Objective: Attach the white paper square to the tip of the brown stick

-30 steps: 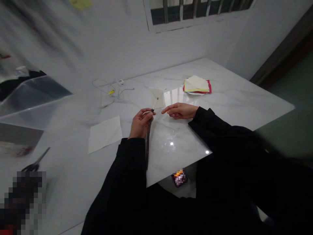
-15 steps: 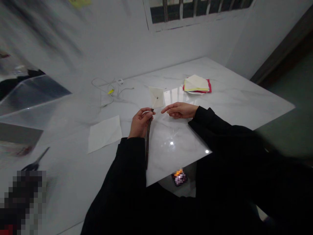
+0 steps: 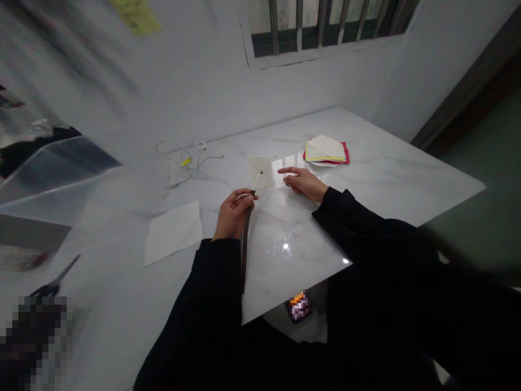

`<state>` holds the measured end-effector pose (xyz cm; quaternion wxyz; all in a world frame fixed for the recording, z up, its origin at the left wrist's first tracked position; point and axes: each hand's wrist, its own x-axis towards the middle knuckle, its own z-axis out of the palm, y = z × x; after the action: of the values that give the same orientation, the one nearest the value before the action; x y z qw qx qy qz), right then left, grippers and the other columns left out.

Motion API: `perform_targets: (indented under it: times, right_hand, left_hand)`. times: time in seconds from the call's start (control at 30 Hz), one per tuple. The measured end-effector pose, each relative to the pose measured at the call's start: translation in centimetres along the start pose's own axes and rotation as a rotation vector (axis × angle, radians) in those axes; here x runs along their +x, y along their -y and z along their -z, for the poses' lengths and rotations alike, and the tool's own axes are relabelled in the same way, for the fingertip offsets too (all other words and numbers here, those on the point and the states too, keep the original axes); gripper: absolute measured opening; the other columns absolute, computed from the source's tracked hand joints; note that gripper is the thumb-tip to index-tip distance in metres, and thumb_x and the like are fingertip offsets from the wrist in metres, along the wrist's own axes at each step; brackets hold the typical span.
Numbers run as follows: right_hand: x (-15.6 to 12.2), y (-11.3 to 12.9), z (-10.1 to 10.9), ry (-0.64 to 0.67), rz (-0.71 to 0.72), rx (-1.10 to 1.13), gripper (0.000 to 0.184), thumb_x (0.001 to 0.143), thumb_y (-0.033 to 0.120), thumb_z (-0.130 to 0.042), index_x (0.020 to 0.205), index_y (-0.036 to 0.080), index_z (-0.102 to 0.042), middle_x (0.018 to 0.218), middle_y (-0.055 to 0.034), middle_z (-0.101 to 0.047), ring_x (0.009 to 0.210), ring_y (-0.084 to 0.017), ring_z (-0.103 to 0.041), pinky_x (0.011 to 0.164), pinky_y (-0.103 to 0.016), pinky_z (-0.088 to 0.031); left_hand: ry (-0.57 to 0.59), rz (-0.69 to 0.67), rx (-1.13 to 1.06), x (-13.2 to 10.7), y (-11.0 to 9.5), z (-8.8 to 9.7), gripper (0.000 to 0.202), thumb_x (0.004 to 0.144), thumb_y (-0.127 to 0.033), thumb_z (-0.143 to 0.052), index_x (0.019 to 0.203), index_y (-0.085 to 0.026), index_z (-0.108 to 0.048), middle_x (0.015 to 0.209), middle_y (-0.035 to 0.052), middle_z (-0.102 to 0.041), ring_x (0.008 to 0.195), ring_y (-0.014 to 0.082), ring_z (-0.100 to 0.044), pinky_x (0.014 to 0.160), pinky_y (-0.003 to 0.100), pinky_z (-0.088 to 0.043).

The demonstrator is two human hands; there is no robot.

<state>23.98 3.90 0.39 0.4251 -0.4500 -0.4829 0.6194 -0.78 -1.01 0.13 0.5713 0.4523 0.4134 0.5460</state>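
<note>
The left hand is raised, its fingers curled closed, and it emerges from a black sleeve. The right hand is open and palm down, reaching in from the right out of a matching sleeve, its index finger extended toward the left hand, near but not touching.

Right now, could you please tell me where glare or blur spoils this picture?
In the head view, the marble table carries two small glare spots near its front corner and a bright reflection beside the paper square; the wall at upper left is streaked with blur; pixelated patches cover the lower left and a spot below the table's edge; the left hand looks fairly sharp.
</note>
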Motion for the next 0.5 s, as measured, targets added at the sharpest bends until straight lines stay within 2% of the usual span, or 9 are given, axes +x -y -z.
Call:
perform_targets:
  times: [0.1, 0.17, 0.2, 0.23, 0.33, 0.37, 0.4, 0.43, 0.5]
  right_hand:
    - [0.5, 0.0, 0.1, -0.25, 0.016, -0.023, 0.072, 0.089, 0.012, -0.062, 0.159, 0.011, -0.044, 0.069, 0.0049, -0.054, 0.051, -0.009, -0.039, 0.045, -0.02, -0.028]
    - [0.2, 0.1, 0.2, -0.206, 0.006, -0.052, 0.08, 0.088, 0.013, -0.063, 0.164, 0.011, -0.036, 0.07, 0.0051, -0.057, 0.05, -0.008, -0.039, 0.045, -0.021, -0.027]
    - [-0.1, 0.3, 0.2, -0.075, -0.018, -0.088, 0.077, 0.087, 0.015, -0.065, 0.161, 0.011, -0.042, 0.069, 0.0053, -0.057, 0.049, -0.008, -0.038, 0.045, -0.021, -0.026]
    - [-0.6, 0.4, 0.2, 0.142, -0.065, -0.138, 0.07, 0.087, 0.018, -0.068, 0.155, 0.011, -0.051, 0.067, 0.0053, -0.057, 0.048, -0.008, -0.037, 0.045, -0.021, -0.024]
    - [-2.1, 0.6, -0.2, 1.043, -0.288, -0.287, 0.047, 0.089, 0.034, -0.077, 0.128, 0.008, -0.074, 0.062, 0.0029, -0.056, 0.05, -0.008, -0.04, 0.047, -0.023, -0.022]
    - [-2.5, 0.6, -0.4, 1.25, -0.331, -0.302, 0.048, 0.09, 0.04, -0.079, 0.125, 0.008, -0.076, 0.063, 0.002, -0.056, 0.051, -0.008, -0.042, 0.048, -0.023, -0.023]
    - [-2.7, 0.5, -0.6, 1.348, -0.339, -0.292, 0.049, 0.091, 0.044, -0.079, 0.124, 0.008, -0.076, 0.063, 0.002, -0.056, 0.052, -0.008, -0.042, 0.049, -0.023, -0.023]
    - [-2.7, 0.2, -0.8, 1.347, -0.32, -0.257, 0.048, 0.091, 0.045, -0.079, 0.123, 0.009, -0.076, 0.063, 0.0031, -0.055, 0.052, -0.008, -0.04, 0.049, -0.023, -0.023]
    - [-2.2, -0.3, -1.1, 1.145, -0.238, -0.156, 0.043, 0.091, 0.043, -0.079, 0.12, 0.012, -0.076, 0.06, 0.0064, -0.047, 0.05, -0.007, -0.033, 0.048, -0.022, -0.02]
  left_hand:
    - [-0.001, 0.0, 0.007, 0.0, -0.1, 0.1, 0.044, 0.064, -0.035, -0.096, 0.095, -0.019, -0.07, 0.088, 0.0058, -0.077, 0.069, 0.0129, -0.062, 0.07, 0.028, -0.05]
    - [-0.001, 0.001, 0.007, 0.0, 0.0, 0.1, 0.045, 0.063, -0.036, -0.097, 0.095, -0.019, -0.07, 0.087, 0.0056, -0.077, 0.069, 0.013, -0.062, 0.07, 0.028, -0.05]
    - [-0.001, 0.002, 0.005, 0.0, 0.0, 0.1, 0.045, 0.063, -0.036, -0.097, 0.095, -0.019, -0.07, 0.087, 0.0056, -0.077, 0.068, 0.0128, -0.062, 0.07, 0.028, -0.05]
    - [-0.001, 0.003, 0.004, 0.0, 0.0, 0.1, 0.046, 0.063, -0.037, -0.097, 0.095, -0.019, -0.07, 0.088, 0.0056, -0.077, 0.068, 0.0125, -0.062, 0.07, 0.028, -0.05]
    - [0.0, -0.001, 0.003, 0.0, 0.1, 0.2, 0.046, 0.063, -0.037, -0.097, 0.096, -0.018, -0.071, 0.088, 0.0059, -0.078, 0.067, 0.0112, -0.06, 0.069, 0.027, -0.049]
    - [0.001, -0.004, 0.002, 0.0, 0.1, 0.2, 0.046, 0.063, -0.037, -0.097, 0.096, -0.018, -0.071, 0.088, 0.0059, -0.078, 0.066, 0.0109, -0.06, 0.069, 0.026, -0.049]
    - [0.002, -0.007, 0.002, 0.0, 0.1, 0.2, 0.046, 0.063, -0.037, -0.097, 0.096, -0.018, -0.071, 0.088, 0.0059, -0.078, 0.066, 0.0108, -0.059, 0.068, 0.026, -0.048]
    - [0.002, -0.008, 0.003, 0.0, 0.1, 0.2, 0.046, 0.063, -0.038, -0.097, 0.096, -0.018, -0.071, 0.087, 0.006, -0.078, 0.065, 0.0109, -0.059, 0.068, 0.026, -0.048]
    - [0.001, -0.007, 0.007, 0.0, 0.1, 0.3, 0.046, 0.063, -0.038, -0.097, 0.095, -0.018, -0.07, 0.088, 0.0062, -0.078, 0.065, 0.0113, -0.059, 0.067, 0.027, -0.048]
